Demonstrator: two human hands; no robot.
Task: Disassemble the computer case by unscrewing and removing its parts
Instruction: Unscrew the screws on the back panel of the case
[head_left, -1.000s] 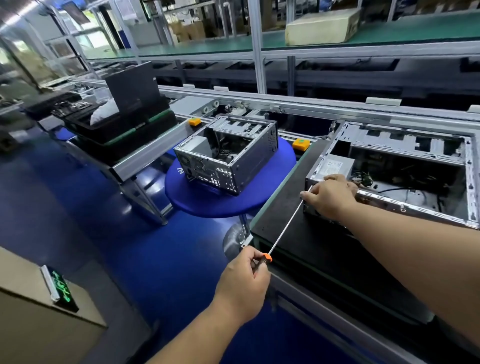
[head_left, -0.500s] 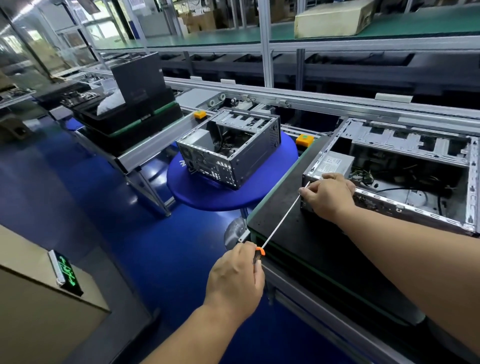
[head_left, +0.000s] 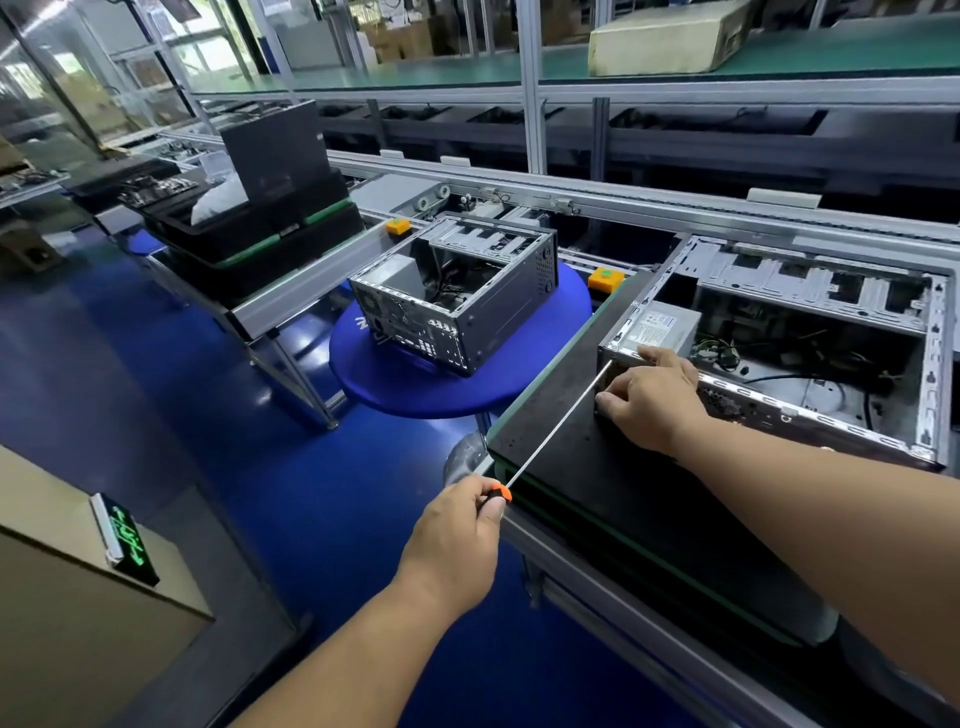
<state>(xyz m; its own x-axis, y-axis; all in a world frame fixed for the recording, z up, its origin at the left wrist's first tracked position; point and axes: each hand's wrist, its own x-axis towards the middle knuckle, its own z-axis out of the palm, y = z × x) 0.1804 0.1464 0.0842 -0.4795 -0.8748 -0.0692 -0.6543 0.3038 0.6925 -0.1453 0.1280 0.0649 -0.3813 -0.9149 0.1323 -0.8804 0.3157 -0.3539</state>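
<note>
A box (head_left: 78, 613) with a green-lit sign (head_left: 127, 540) sits far left. Behind it, black trays (head_left: 249, 228) rest on a conveyor. A second case (head_left: 457, 296) stands on a blue round table (head_left: 415, 384). The left hand (head_left: 457, 545) curls its fingers round the orange-collared handle of a long screwdriver (head_left: 556, 426), whose shaft slants up to the open case (head_left: 779, 353) lying on a black mat (head_left: 597, 467). The right hand (head_left: 649, 402) grips the case's near-left corner (the screwdriver tip is hidden there).
</note>
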